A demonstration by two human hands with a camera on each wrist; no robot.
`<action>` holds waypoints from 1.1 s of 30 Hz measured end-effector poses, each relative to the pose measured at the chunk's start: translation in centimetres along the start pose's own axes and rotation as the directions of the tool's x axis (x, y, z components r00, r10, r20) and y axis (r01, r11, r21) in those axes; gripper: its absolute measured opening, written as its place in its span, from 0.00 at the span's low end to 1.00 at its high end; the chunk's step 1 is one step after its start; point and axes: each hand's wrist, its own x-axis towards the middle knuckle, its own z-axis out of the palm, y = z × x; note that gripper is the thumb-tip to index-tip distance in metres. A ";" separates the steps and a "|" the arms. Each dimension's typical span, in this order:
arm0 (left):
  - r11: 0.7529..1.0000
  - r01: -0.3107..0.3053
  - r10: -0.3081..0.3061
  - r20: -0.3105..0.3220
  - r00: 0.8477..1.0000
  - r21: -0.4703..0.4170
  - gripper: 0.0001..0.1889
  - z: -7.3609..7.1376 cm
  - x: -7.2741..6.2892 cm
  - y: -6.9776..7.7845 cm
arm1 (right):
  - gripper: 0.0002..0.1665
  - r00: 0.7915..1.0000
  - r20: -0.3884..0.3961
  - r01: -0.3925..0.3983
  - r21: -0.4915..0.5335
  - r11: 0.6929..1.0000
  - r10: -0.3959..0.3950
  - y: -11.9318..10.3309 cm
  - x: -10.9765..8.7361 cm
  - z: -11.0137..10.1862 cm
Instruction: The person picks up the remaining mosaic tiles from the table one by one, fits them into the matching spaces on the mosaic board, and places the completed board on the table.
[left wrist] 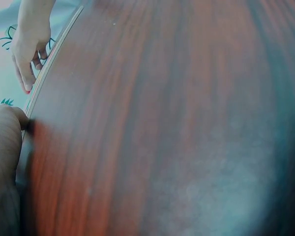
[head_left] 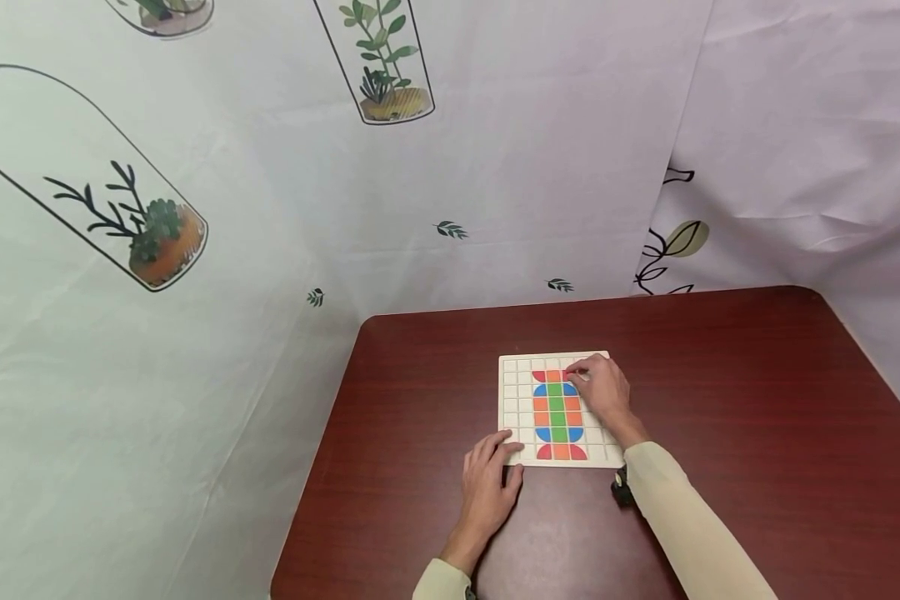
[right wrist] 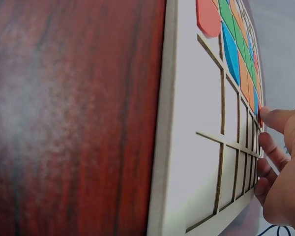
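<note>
A pale square grid board [head_left: 508,392] lies on the table, with flat coloured pieces set in its cells. Green squares [head_left: 557,404] run down the middle, orange squares [head_left: 542,417] flank them, and blue and red rounded pieces [head_left: 544,452] fill the corners of the pattern. At the pattern's far right corner, my right hand [head_left: 603,390] holds a small red piece [head_left: 566,376] at its fingertips, right over the board; the fingers partly hide it. My left hand [head_left: 487,483] rests at the near left corner, fingers spread over the board's edge.
The dark red wooden table [head_left: 420,392] extends around the board on all sides. Behind it and to the left hangs a pale cloth [head_left: 495,183] printed with plants and jars. A small black device [head_left: 622,487] sits at the right wrist.
</note>
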 end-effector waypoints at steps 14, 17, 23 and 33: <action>1.000 -0.014 0.014 -0.020 1.000 0.004 0.16 0.0 -0.1 0.0 | 0.06 0.999 -0.033 0.035 -0.013 0.999 -0.035 0.0 0.1 0.2; 1.000 -0.014 0.014 -0.021 1.000 0.006 0.17 0.1 -0.1 -0.1 | 0.06 0.997 -0.049 0.058 0.001 0.998 -0.058 0.1 0.1 0.1; 0.999 -0.030 0.030 -0.037 0.999 0.016 0.17 0.1 0.0 0.0 | 0.09 0.994 -0.102 0.040 0.080 0.996 -0.032 0.6 0.1 -0.1; 0.999 -0.045 0.046 -0.050 0.998 0.020 0.17 0.1 0.0 0.0 | 0.14 0.997 -0.066 0.050 0.142 0.989 -0.041 1.1 -0.7 -1.4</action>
